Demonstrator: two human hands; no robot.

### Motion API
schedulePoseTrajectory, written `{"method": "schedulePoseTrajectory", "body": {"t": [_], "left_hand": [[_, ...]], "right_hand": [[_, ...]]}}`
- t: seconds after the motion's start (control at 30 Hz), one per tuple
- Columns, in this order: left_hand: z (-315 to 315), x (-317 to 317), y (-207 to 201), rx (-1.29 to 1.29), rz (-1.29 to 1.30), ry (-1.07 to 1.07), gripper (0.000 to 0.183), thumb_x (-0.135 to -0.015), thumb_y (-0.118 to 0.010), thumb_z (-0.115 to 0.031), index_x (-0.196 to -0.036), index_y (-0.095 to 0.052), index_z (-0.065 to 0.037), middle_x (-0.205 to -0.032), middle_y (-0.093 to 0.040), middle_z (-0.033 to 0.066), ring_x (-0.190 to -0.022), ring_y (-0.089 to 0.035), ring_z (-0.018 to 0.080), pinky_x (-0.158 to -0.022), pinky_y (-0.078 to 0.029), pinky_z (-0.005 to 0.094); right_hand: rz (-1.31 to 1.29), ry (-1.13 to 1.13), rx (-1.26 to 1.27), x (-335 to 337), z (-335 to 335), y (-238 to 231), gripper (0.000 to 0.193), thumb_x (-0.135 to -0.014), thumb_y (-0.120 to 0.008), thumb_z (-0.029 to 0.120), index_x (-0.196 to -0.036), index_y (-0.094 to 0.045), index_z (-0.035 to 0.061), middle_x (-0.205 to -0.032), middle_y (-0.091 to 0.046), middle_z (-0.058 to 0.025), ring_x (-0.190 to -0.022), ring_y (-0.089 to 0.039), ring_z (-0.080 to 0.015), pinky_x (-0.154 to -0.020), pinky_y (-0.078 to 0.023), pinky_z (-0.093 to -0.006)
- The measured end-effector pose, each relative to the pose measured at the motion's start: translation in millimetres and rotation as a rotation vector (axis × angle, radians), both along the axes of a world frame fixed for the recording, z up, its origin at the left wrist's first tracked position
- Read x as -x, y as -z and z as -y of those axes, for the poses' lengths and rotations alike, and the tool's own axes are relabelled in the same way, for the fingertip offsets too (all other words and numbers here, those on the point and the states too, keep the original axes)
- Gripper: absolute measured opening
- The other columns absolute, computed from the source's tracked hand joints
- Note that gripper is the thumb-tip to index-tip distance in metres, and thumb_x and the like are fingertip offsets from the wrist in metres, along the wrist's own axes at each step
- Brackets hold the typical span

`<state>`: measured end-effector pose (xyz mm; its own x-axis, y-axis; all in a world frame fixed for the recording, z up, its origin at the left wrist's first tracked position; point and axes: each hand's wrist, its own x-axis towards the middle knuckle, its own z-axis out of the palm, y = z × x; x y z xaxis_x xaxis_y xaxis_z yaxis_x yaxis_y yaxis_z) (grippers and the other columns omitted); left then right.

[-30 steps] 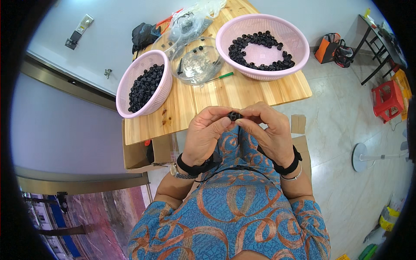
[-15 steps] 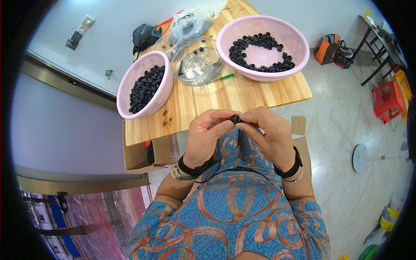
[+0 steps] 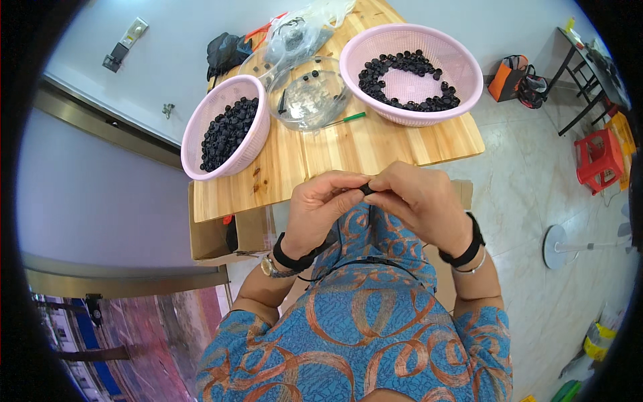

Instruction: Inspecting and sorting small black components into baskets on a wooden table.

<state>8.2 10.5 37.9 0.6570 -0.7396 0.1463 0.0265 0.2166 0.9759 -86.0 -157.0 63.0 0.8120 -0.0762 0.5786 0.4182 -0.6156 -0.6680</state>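
Hands are meeting just above my lap, near the front edge of the light wooden plank desk (image 3: 375,144). My left hand (image 3: 321,211) and my right hand (image 3: 422,204) are coming together fingertip to fingertip, and both are pinching the same small black round part (image 3: 366,189), which is sitting between my thumbs and forefingers, clear of the desk and over my blue patterned dress with its orange swirls (image 3: 362,335). I am wearing a black band on each wrist, with a watch beside the left one and a thin bracelet beside the right one.

Beyond my hands, on the desk, a pink perforated plastic basket on the left (image 3: 204,130) is holding a dense heap of the same small black pieces. A larger pink perforated plastic basket on the right (image 3: 462,63) is carrying a looser ring of black pieces around its bare middle. Between the two baskets a clear shallow round dish (image 3: 311,97) is standing with a few black bits in it, and a thin green-handled tool (image 3: 345,119) is lying just beside its near rim. Behind the dish, crumpled clear plastic bags (image 3: 295,37) are piling up at the far end.

Under the desk's left corner a brown cardboard box (image 3: 214,238) is sitting on the floor.
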Motion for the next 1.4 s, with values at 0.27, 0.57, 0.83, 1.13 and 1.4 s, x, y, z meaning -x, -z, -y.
{"method": "schedulePoseTrajectory", "body": {"t": [0.27,0.57,0.83,1.13,1.4], "left_hand": [[-4.4,-5.6,2.1,-0.016,-0.238,0.11,0.02,-0.082,-0.057,0.005,-0.102,-0.054,0.001,-0.099,-0.061,0.0095,-0.089,-0.059,0.0133,-0.079,-0.049,0.0246],[-5.6,1.2,23.4,0.016,-0.576,0.207,0.009,-0.086,-0.057,-0.003,-0.093,-0.052,-0.004,-0.088,-0.056,0.002,-0.083,-0.055,0.0105,-0.077,-0.046,0.0233],[-3.0,2.2,40.5,0.103,-0.733,0.3,0.01,-0.089,-0.054,-0.01,-0.097,-0.051,-0.005,-0.103,-0.056,0.0032,-0.098,-0.055,0.0139,-0.09,-0.045,0.0313],[-26.4,-44.5,3.4,0.059,-0.602,-0.094,0.017,-0.089,-0.052,-0.007,-0.105,-0.053,-0.003,-0.092,-0.058,0.0047,-0.08,-0.058,0.0143,-0.072,-0.049,0.0258],[-115.5,-147.1,-67.4,-0.214,0.142,-0.532,0.022,-0.086,-0.054,-0.003,-0.108,-0.056,0.0,-0.108,-0.058,0.0064,-0.098,-0.055,0.0146,-0.09,-0.043,0.0271]], "right_hand": [[-0.288,-0.141,0.024,-10.9,15.3,-5.5,0.027,-0.069,-0.072,0.02,-0.084,-0.056,0.0055,-0.065,-0.054,-0.0086,-0.06,-0.056,-0.027,-0.053,-0.043,-0.034],[-0.018,-0.317,0.412,-20.1,21.0,10.7,0.028,-0.073,-0.066,0.026,-0.088,-0.053,0.0067,-0.075,-0.053,-0.0067,-0.071,-0.056,-0.0257,-0.06,-0.045,-0.0356],[-0.023,-0.37,0.499,-25.3,22.9,9.6,0.027,-0.073,-0.064,0.024,-0.09,-0.053,0.006,-0.074,-0.054,-0.0086,-0.071,-0.055,-0.0278,-0.06,-0.044,-0.0358],[-0.32,-0.43,-0.301,-27.4,29.1,27.5,0.056,-0.066,-0.08,0.019,-0.112,-0.054,0.0039,-0.067,-0.052,0.0009,-0.058,-0.047,-0.0082,-0.051,-0.039,-0.0222],[-0.463,-0.321,-0.34,-16.1,40.0,32.2,0.037,-0.074,-0.073,0.009,-0.105,-0.056,-0.0007,-0.068,-0.052,-0.0005,-0.057,-0.048,-0.0073,-0.052,-0.041,-0.0213]]}}
